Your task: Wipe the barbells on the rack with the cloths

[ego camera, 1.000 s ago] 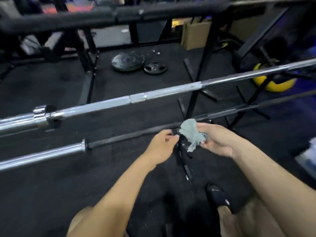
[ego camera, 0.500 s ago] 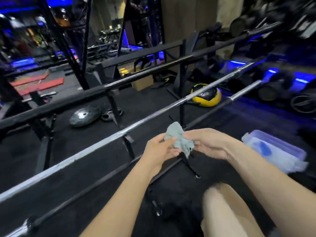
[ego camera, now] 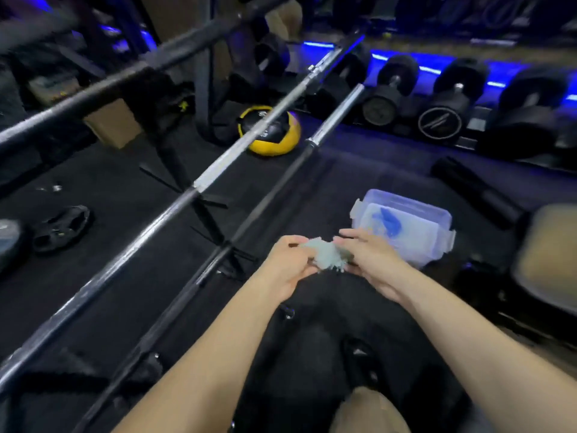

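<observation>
Hands meet on one pale green cloth [ego camera: 327,257]: left hand [ego camera: 288,266] and right hand [ego camera: 371,260] both pinch it, beside two chrome barbells [ego camera: 199,182], one lidded plastic box [ego camera: 406,220]

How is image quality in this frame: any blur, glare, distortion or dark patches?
Head view: motion blur smears the frame edges, worst on the top-left rack bar and the box at right; wide-angle bends the barbells; blue strip light glows behind the dumbbells; floor dark; both hands and the cloth reasonably sharp.
</observation>
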